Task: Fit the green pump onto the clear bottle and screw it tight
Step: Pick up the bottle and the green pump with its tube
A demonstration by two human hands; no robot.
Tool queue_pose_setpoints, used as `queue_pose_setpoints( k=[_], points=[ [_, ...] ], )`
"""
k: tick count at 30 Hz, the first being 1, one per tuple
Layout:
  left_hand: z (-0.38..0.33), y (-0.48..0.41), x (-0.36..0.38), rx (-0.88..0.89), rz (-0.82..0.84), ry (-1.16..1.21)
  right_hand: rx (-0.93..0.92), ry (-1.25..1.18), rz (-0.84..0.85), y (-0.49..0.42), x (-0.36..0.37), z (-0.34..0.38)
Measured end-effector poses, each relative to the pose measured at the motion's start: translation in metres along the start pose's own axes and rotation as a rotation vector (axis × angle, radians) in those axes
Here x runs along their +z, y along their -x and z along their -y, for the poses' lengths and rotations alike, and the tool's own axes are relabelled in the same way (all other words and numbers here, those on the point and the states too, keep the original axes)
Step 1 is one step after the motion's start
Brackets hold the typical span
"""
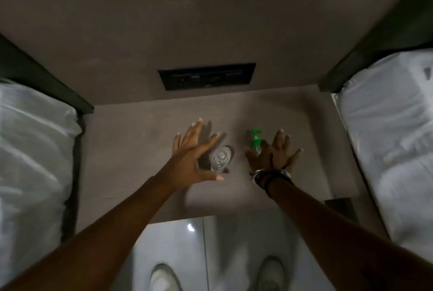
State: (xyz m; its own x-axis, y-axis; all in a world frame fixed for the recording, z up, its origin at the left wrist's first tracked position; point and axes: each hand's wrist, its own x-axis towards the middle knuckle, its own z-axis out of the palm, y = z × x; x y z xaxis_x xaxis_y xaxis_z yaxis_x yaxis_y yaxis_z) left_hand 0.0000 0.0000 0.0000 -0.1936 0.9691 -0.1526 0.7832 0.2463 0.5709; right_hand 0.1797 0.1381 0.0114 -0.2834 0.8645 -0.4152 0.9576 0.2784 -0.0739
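Observation:
A small clear bottle stands on the brown bedside table, seen from above. My left hand hovers just left of it with fingers spread and thumb reaching under its near side; it holds nothing. The green pump lies on the table to the right of the bottle, its head pointing away from me. My right hand is spread over the pump's near end and hides its lower part. Whether that hand touches the pump is unclear. A dark band sits on my right wrist.
A black socket panel is set in the wall behind the table. White beds flank the table, the left bed and the right bed. Below the table's near edge lie a pale floor and my white shoes.

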Motion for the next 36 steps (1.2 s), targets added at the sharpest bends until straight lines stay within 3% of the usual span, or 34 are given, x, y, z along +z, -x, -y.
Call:
queue_pose_setpoints(
  k=[9, 15, 18, 21, 24, 26, 28, 33, 36],
  points=[
    [0.015, -0.046, -0.014, 0.15, 0.184, 0.114, 0.017, -0.001, -0.184, -0.036, 0.026, 0.008],
    [0.016, -0.045, -0.023, 0.11, 0.251, 0.116, 0.049, -0.006, -0.14, -0.047, 0.022, 0.026],
    [0.02, -0.04, -0.026, 0.077, 0.195, 0.12, 0.126, -0.139, -0.134, -0.055, 0.022, 0.036],
    [0.015, -0.032, -0.011, 0.054, 0.072, 0.152, 0.112, -0.053, -0.114, -0.063, 0.021, 0.027],
    [0.006, -0.021, 0.01, 0.009, -0.022, 0.193, 0.014, 0.018, 0.027, -0.065, 0.019, 0.014],
    [0.004, -0.015, 0.017, -0.035, -0.051, 0.208, 0.052, -0.103, -0.008, -0.06, 0.01, 0.015],
    [0.001, -0.013, 0.021, -0.067, -0.053, 0.219, 0.099, -0.37, -0.068, -0.052, -0.009, 0.016],
    [-0.005, -0.011, 0.024, -0.116, -0.084, 0.258, -0.126, -1.348, -0.108, -0.011, -0.064, 0.015],
    [-0.005, -0.01, 0.023, -0.122, -0.074, 0.267, -0.214, -1.596, -0.138, 0.016, -0.075, 0.022]
  ],
)
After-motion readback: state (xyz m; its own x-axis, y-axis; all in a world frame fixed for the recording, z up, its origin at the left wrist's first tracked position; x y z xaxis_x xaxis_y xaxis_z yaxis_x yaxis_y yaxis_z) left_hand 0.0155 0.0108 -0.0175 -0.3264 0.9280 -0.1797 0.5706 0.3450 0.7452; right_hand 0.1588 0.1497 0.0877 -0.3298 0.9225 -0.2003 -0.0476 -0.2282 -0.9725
